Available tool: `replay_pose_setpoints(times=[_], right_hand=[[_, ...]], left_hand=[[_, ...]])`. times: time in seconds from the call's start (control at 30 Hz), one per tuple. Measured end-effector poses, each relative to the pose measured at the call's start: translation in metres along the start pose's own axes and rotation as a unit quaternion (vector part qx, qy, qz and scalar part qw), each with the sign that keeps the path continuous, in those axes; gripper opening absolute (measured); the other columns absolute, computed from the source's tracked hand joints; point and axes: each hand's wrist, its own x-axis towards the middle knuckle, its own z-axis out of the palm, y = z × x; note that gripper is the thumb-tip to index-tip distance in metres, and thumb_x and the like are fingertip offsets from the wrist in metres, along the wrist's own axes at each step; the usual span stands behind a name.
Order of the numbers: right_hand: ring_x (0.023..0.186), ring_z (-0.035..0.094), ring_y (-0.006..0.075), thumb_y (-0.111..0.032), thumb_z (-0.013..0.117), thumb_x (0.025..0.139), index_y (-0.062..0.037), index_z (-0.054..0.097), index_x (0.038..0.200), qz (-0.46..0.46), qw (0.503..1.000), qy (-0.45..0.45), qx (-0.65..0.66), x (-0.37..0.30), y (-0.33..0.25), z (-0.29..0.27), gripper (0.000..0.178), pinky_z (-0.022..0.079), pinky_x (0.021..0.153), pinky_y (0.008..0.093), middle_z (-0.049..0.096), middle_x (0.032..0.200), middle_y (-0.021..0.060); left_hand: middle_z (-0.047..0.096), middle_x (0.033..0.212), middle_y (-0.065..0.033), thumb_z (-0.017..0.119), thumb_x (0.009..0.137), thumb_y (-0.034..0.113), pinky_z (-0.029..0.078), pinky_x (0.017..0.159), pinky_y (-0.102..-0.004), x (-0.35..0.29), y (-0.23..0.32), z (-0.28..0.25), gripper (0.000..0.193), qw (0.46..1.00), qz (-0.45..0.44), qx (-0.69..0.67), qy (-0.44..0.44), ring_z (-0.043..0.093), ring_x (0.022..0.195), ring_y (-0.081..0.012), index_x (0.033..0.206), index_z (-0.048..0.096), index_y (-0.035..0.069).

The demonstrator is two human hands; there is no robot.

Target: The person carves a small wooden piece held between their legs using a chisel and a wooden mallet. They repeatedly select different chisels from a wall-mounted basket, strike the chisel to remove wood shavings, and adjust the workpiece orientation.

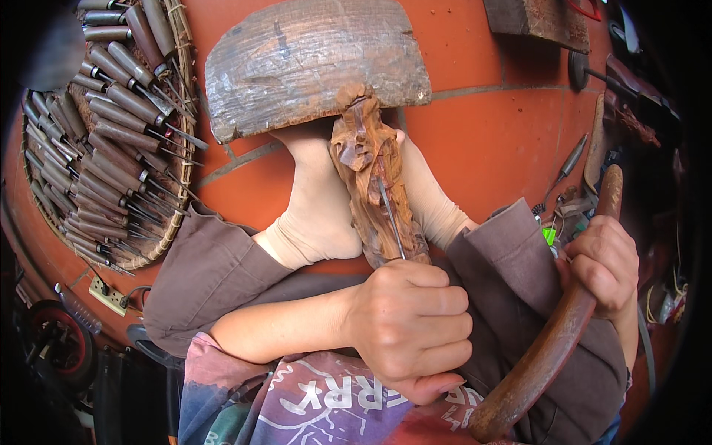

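A brown carved wooden figure (363, 163) leans with its top against a thick wooden block and is held between my two socked feet. My left hand (411, 322) is closed in a fist around the handle of a chisel (391, 215). Its handle is hidden in the fist, and its thin metal blade lies along the figure, with the tip at the carved middle part. Out to the right, my right hand (604, 267) is wrapped round a curved wooden club (545, 348), near its upper end. The club's thick lower end hangs by my lap, apart from the chisel.
A round woven basket (174, 222) at the left holds many wooden-handled chisels (119, 141). The worn wooden block (311, 59) stands on the red tiled floor (475, 133). A power strip (109, 294) lies at lower left. Another wooden block (538, 22) and a loose tool (572, 157) are at right.
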Motion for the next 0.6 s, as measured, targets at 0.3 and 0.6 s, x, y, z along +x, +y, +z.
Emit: replay_pose_setpoints(times=[0.3,0.6], right_hand=[[0.058,0.055,0.0266,0.003,0.076,0.072,-0.0028,0.051,0.074,0.009,1.000,0.000,-0.007,0.001,-0.002,0.000,0.025,0.046,0.054,0.0384,0.058,0.070,0.0108],[0.057,0.060,0.0262,-0.008,0.076,0.058,-0.0034,0.060,0.073,0.031,0.999,0.041,-0.005,-0.001,-0.004,0.007,0.023,0.047,0.053,0.0367,0.060,0.066,0.0080]], left_hand=[[0.043,0.060,0.0009,0.052,0.085,0.029,0.026,0.047,-0.0270,-0.008,-0.004,0.011,0.032,0.999,0.017,0.042,0.003,0.045,0.052,-0.0124,0.059,0.043,0.013],[0.048,0.063,0.0002,0.059,0.078,0.033,0.030,0.050,-0.0261,-0.016,-0.005,0.024,0.029,0.996,0.010,0.084,0.016,0.050,0.059,-0.0139,0.060,0.047,0.013]])
